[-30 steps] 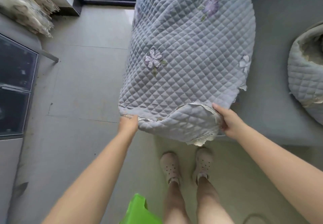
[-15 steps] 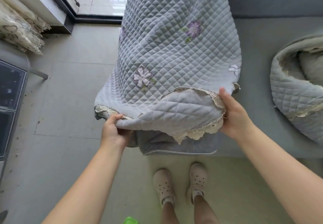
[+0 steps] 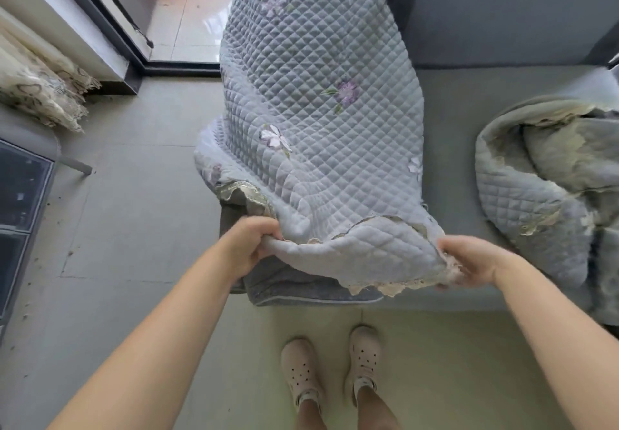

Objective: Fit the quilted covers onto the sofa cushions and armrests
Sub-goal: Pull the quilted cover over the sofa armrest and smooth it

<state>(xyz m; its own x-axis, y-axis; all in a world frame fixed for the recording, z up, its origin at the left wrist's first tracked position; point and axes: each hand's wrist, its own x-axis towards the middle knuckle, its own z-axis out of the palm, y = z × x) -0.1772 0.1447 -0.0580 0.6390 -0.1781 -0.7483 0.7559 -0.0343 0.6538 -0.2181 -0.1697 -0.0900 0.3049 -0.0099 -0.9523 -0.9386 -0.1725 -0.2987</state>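
Note:
A pale blue quilted cover (image 3: 321,134) with stitched purple flowers and a lace hem lies draped over the sofa's armrest (image 3: 294,287), whose grey front end shows below the hem. My left hand (image 3: 249,247) grips the hem's left corner. My right hand (image 3: 475,262) holds the lace-trimmed right corner, with the hem folded back between them. A second quilted cover (image 3: 549,191) lies crumpled on the grey seat cushion (image 3: 452,148) to the right.
Grey tiled floor (image 3: 134,221) stretches to the left. A dark glass-fronted cabinet (image 3: 20,195) stands at the left edge, a lace curtain (image 3: 40,91) above it. A sliding door track (image 3: 140,47) runs behind. My feet in beige clogs (image 3: 331,366) stand before the sofa.
The hem has been lifted and folded back, exposing the armrest's grey front. Both hands rose and kept their grip; the view tilted up, showing more doorway.

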